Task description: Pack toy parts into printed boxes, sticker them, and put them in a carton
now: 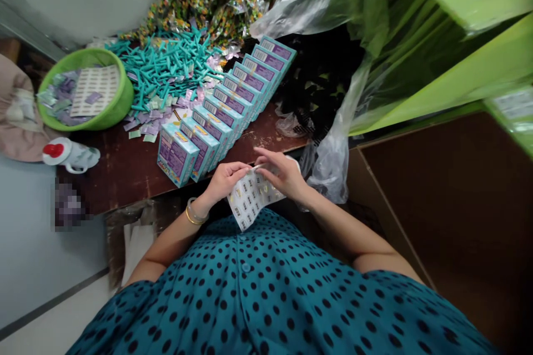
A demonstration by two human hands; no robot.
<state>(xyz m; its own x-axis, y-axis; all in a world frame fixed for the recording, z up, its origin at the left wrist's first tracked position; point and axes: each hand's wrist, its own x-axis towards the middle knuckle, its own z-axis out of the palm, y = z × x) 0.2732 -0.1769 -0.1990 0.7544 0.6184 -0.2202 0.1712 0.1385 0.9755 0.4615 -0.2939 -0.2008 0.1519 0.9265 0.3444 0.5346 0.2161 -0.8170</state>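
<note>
A white sheet of small printed stickers (249, 199) is held in front of my body, bent along its middle. My left hand (225, 180) pinches its upper left edge between thumb and fingers. At the upper right part of the sheet, my right hand (285, 175) has thumb and fingertips close together on the edge; whether a single sticker is between them is too small to tell. Just beyond my hands stands a slanting row of blue and purple boxes (179, 155), upright on the dark red table (125, 177).
Turquoise plastic pieces (166, 64) lie heaped behind the boxes, with small purple packets (154, 122) around them. A green basin (127, 94) holds packets and another sticker sheet. Near it lies a white bottle with a red cap (70, 155). Black parts (320, 83) in clear plastic are right; a brown carton (441, 188) stands nearby.
</note>
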